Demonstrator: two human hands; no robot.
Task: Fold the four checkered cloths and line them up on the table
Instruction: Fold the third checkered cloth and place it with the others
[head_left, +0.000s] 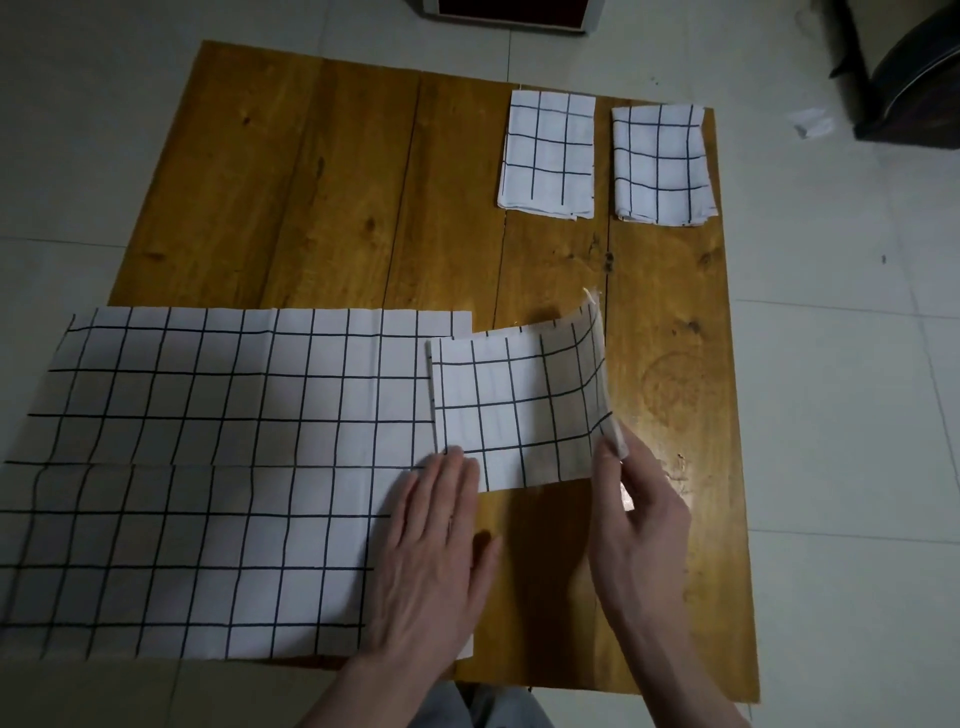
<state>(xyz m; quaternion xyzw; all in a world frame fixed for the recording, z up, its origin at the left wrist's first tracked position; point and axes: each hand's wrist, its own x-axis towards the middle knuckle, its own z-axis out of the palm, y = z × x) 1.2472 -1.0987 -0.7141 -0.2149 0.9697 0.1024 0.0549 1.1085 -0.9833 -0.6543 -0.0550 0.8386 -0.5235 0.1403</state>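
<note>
Table (322, 171) bears two folded cloths (548, 153), right hand (636, 514) pinching third cloth (519, 405).

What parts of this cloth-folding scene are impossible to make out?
- Head view: the large unfolded cloth runs off the left edge.
- The left hand covers the cloth beneath it.
- The dark object at top right is dim and cropped.
- The layer count in the two folded cloths is too small to see.

Wooden table (311, 171) bears two folded cloths (548, 153); one spread cloth (208, 467).
</note>
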